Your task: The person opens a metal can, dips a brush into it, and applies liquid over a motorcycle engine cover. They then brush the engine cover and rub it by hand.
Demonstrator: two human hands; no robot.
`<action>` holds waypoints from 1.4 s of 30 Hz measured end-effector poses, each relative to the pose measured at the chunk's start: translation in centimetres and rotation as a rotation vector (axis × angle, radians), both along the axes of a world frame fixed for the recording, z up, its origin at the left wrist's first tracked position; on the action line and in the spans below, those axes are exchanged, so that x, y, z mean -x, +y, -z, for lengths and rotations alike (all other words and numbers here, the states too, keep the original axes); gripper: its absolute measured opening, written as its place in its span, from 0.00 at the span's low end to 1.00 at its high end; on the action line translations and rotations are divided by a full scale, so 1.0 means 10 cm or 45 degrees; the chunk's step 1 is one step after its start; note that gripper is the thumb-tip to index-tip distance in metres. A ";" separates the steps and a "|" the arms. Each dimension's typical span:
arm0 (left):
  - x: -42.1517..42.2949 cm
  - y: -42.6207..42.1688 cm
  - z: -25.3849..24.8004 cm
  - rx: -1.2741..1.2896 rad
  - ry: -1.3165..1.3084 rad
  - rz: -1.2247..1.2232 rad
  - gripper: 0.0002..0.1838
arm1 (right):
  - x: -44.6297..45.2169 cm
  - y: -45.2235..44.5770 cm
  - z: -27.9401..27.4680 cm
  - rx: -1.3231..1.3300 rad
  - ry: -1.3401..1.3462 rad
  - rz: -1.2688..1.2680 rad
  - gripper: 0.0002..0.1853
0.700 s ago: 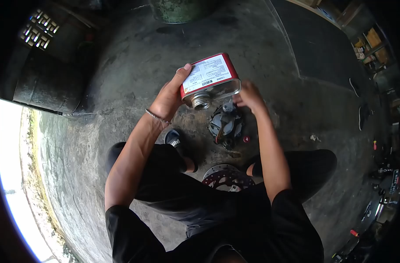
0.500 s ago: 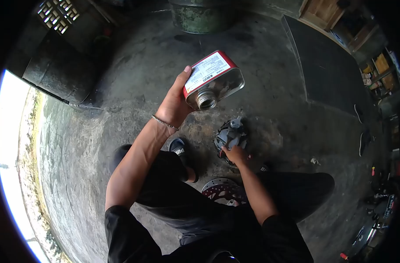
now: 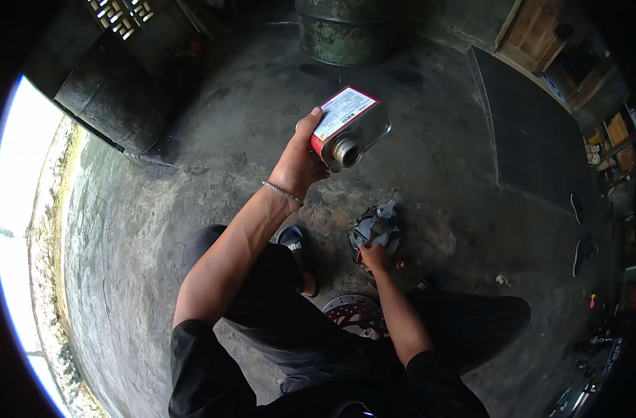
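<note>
My left hand (image 3: 300, 157) grips a red-and-white rectangular metal can (image 3: 342, 115) by its side, thumb on the printed label. The can is tilted, and its uncapped threaded neck (image 3: 347, 152) points toward me. Lower and to the right, my right hand (image 3: 375, 258) is closed on the near edge of a grey-and-black mechanical part (image 3: 373, 226) on the floor. I cannot make out its exact kind, and my fingertips are partly hidden. A drilled brake disc (image 3: 353, 306) lies nearer to me, between my legs.
A green drum (image 3: 346, 35) stands at the back, and a dark barrel (image 3: 116, 94) at the left. A dark flat panel (image 3: 527, 125) lies to the right. Shelves with items (image 3: 617, 139) and part of a motorcycle (image 3: 589, 376) are along the right side.
The view has shifted, so the surroundings sit lower and farther right. The can's tilt looks slightly different, with its neck turned more to the right. Both hands keep their hold.
</note>
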State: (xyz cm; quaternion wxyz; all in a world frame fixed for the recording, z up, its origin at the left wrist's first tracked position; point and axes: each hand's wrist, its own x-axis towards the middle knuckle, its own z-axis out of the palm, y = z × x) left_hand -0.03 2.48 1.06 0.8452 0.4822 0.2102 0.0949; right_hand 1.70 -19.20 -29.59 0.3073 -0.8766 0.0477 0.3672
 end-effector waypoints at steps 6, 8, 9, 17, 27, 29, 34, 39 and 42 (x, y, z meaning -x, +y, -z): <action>0.02 -0.05 0.07 -0.565 0.029 -0.030 0.33 | -0.25 -0.04 -0.32 0.086 -0.384 -0.373 0.26; 0.05 -0.10 0.06 -0.949 0.046 0.015 0.33 | -0.52 -0.05 -0.56 -0.597 -0.714 -0.024 0.22; 0.06 -0.13 0.05 -0.939 0.058 0.047 0.33 | -0.63 -0.07 -1.11 -0.731 -0.661 0.064 0.20; -0.06 -0.44 0.07 -1.977 -0.418 0.465 0.36 | -0.89 -0.37 -3.10 -0.732 -0.954 -1.030 0.34; -0.54 -0.40 1.20 -2.019 0.307 0.629 0.35 | -0.89 -0.72 -2.50 -0.862 -0.823 -0.185 0.28; -0.44 -0.46 1.95 -1.947 0.860 1.147 0.33 | -0.86 -0.79 -2.06 -0.770 -0.837 -0.003 0.26; 0.09 -1.25 3.07 -1.708 1.178 0.701 0.31 | -0.79 -0.88 -1.60 -0.637 -0.704 0.168 0.24; 0.15 -1.40 3.38 -1.765 1.126 0.573 0.22 | -0.85 -0.65 -2.59 -0.607 -1.508 -0.119 0.25; 0.16 -1.17 3.07 -1.621 1.088 0.651 0.18 | -0.84 -0.56 -2.65 -0.566 -1.649 -0.107 0.27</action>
